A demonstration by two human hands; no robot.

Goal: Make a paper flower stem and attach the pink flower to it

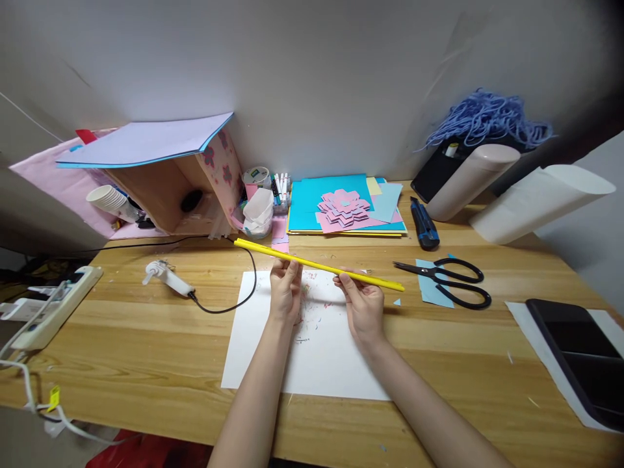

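Observation:
A long, thin yellow stick (319, 265), perhaps a rolled paper tube, is held up in both hands, slanting down to the right. My left hand (285, 289) pinches it left of its middle between thumb and fingers. Toward its right end, my right hand (361, 302) grips it the same way. Beneath them lies a white sheet of paper (322, 370) with coloured marks and small scraps on it. Black-handled scissors (439, 273) rest on a light blue paper piece (433, 296), right of my right hand. Left of the sheet sits a white glue gun (168, 279) with a black cord.
At the back stand an open box (224, 175) with a lilac lid, a stack of coloured paper (302, 201) with pink flower cutouts (344, 207), and two pale rolls (536, 201). A blue utility knife (423, 224), a phone (580, 351) and a power strip (58, 309) also lie around.

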